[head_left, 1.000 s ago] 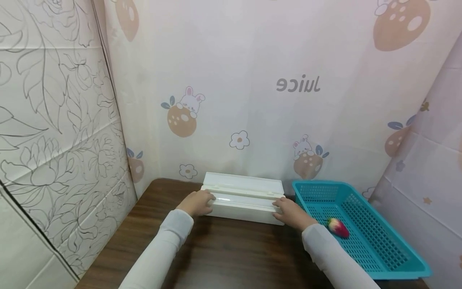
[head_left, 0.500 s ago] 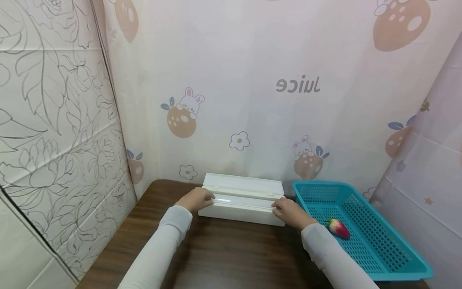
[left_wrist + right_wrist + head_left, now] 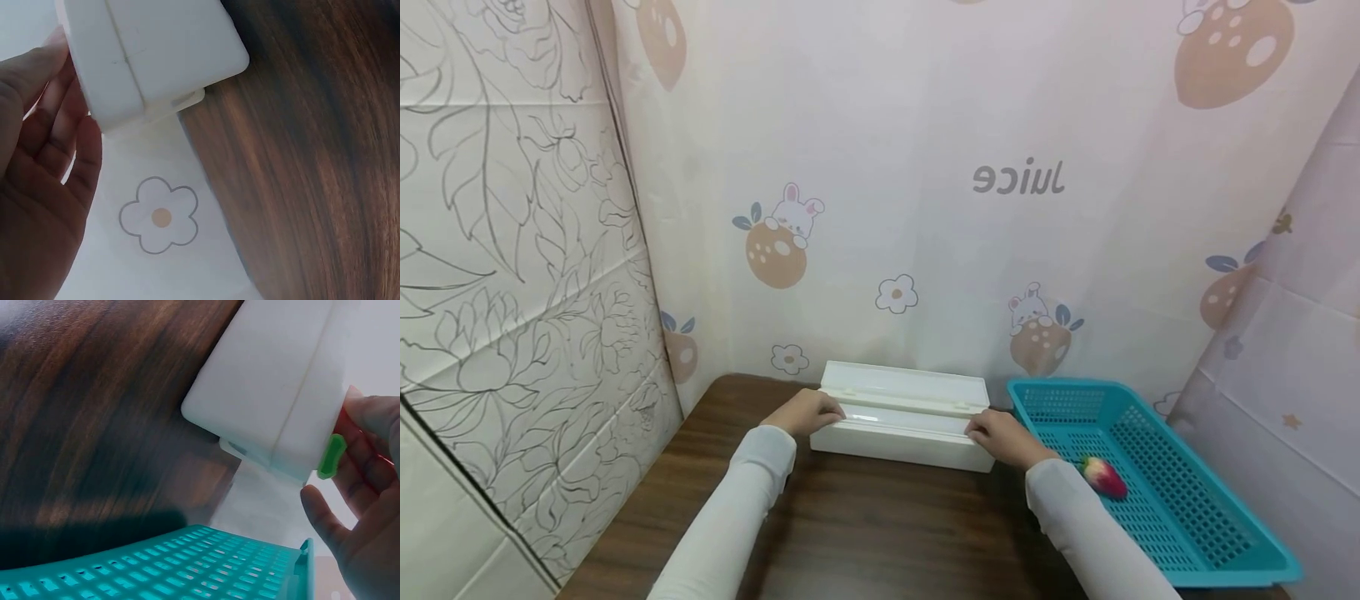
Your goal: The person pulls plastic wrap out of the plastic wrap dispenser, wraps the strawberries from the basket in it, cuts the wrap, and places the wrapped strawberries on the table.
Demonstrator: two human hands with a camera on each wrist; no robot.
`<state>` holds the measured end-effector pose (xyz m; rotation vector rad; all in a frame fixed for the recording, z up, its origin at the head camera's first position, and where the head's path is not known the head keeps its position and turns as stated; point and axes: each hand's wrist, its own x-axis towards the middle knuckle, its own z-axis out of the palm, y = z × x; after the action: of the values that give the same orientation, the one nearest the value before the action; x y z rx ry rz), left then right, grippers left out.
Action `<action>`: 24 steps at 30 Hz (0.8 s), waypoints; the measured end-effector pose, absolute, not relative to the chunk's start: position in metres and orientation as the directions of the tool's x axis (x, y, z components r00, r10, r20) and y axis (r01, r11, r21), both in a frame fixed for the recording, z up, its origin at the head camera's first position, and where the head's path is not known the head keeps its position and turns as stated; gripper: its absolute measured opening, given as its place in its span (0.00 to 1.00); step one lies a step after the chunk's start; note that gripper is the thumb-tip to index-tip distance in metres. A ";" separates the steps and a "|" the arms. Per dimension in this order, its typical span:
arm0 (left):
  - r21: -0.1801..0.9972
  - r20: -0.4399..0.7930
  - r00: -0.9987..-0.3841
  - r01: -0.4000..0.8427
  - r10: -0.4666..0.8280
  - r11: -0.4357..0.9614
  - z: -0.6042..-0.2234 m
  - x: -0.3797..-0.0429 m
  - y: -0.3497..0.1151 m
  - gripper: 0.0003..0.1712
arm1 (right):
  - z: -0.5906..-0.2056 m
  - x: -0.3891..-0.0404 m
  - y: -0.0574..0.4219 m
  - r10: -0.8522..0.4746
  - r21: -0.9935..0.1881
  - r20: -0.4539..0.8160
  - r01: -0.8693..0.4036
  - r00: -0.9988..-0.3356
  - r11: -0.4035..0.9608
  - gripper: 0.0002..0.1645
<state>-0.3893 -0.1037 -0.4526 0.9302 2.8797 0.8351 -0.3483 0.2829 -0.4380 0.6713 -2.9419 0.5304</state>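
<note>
A long white plastic wrap dispenser (image 3: 898, 450) stands on the brown wooden table, its lid (image 3: 906, 383) raised at the back. Glossy clear plastic wrap (image 3: 868, 417) shows along its top opening. My left hand (image 3: 805, 412) is at the left end of that opening, thumb and fingertips pinching the wrap's edge. At the right end my right hand (image 3: 1003, 437) pinches likewise. A small green piece (image 3: 331, 456) shows by the right fingers in the right wrist view. The film is nearly invisible, so its exact edge is hard to make out.
A turquoise mesh basket (image 3: 1225, 517) stands at the right, close to my right forearm. Inside it lies a red and pale yellow fruit (image 3: 1103, 477). A patterned curtain (image 3: 895, 208) hangs right behind the dispenser, and a floral sheet (image 3: 527, 292) hangs at the left.
My left hand has shifted slightly left, off the dispenser's front face. The fingers of both hands have drawn together into a pinch at the opening. The dispenser's position is almost the same.
</note>
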 end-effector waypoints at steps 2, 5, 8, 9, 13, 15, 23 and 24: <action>0.474 0.171 -0.826 0.547 0.538 0.690 -0.455 -0.390 -0.103 0.06 | -0.440 -0.349 0.283 -0.410 -0.310 0.167 -0.442 -0.897 0.842 0.05; 0.459 0.187 -0.829 0.548 0.528 0.699 -0.459 -0.391 -0.101 0.06 | -0.443 -0.350 0.284 -0.405 -0.298 0.184 -0.443 -0.896 0.845 0.05; 0.449 0.208 -0.827 0.555 0.522 0.700 -0.461 -0.391 -0.100 0.07 | -0.444 -0.351 0.282 -0.381 -0.296 0.177 -0.418 -0.907 0.859 0.06; 0.448 0.218 -0.825 0.559 0.521 0.698 -0.461 -0.391 -0.099 0.06 | -0.444 -0.352 0.281 -0.380 -0.288 0.176 -0.416 -0.908 0.863 0.06; 0.434 0.255 -0.813 0.580 0.524 0.689 -0.463 -0.391 -0.099 0.06 | -0.443 -0.352 0.278 -0.378 -0.255 0.166 -0.410 -0.911 0.876 0.06; 0.427 0.264 -0.811 0.584 0.522 0.691 -0.463 -0.392 -0.100 0.06 | -0.442 -0.352 0.277 -0.392 -0.238 0.167 -0.423 -0.905 0.875 0.05; 0.420 0.290 -0.800 0.599 0.525 0.681 -0.465 -0.392 -0.100 0.05 | -0.444 -0.351 0.279 -0.391 -0.264 0.164 -0.422 -0.906 0.867 0.05; 0.419 0.298 -0.797 0.604 0.526 0.678 -0.465 -0.392 -0.100 0.05 | -0.444 -0.351 0.279 -0.395 -0.268 0.169 -0.428 -0.903 0.863 0.05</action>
<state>-0.3918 -0.0999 -0.4649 1.0225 3.0162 0.8441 -0.3512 0.2794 -0.4439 0.6480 -2.9271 0.4595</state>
